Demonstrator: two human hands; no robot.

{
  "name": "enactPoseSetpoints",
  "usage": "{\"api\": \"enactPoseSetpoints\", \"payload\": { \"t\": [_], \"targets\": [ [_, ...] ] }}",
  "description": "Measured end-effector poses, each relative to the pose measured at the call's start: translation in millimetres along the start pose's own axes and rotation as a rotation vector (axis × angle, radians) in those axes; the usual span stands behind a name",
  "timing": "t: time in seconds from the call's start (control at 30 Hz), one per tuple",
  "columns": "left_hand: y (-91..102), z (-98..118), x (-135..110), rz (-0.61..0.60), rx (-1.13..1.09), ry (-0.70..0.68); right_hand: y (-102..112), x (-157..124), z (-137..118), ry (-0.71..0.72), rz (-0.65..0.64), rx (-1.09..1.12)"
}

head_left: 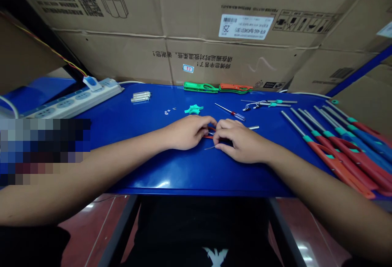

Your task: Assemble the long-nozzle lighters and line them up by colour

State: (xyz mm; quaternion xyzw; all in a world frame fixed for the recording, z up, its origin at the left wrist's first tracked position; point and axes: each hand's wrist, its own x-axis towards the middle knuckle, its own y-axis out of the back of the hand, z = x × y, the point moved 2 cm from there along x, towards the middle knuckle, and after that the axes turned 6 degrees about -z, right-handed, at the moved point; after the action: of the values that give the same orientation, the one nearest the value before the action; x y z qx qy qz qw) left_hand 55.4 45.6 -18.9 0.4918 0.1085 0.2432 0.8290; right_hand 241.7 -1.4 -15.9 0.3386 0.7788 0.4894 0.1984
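Forearms (131, 156) reach over worktop (183, 171). Left hand (190, 131) curled at orange casing (209, 137), whether gripping, I cannot tell; right hand (240, 141), turned inward, pinches thin dark wire (210, 148).

I lose much of the orange part (210, 137) under the right hand (240, 140); the picture's right edge crops a label (385, 30).

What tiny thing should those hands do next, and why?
Maybe the right hand should gently tuck the thin white wires into the narrow orange plastic piece while the left hand steadies it, because those wires show uncovered between both hands.
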Motion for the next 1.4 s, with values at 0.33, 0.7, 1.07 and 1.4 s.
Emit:
{"api": "enactPoseSetpoints", "payload": {
  "t": [0.33,0.7,1.07,1.4],
  "targets": [
    [-3.7,-0.6,-0.4,0.022,0.101,-0.027,23.1,-10.6,27.4,0.021,0.06,-0.016],
    [-3.8,2.3,-0.4,0.061,0.06,-0.014,16.1,-8.6,27.1,0.027,0.043,0.055],
    [-3.9,-0.2,0.3,0.055,0.042,-0.054,12.5,-4.6,27.1,-0.261,0.035,0.23],
    [-5.0,1.7,1.0,0.088,0.05,-0.098,12.9,-8.4,20.9,-0.208,0.089,0.049]
  ]
}}
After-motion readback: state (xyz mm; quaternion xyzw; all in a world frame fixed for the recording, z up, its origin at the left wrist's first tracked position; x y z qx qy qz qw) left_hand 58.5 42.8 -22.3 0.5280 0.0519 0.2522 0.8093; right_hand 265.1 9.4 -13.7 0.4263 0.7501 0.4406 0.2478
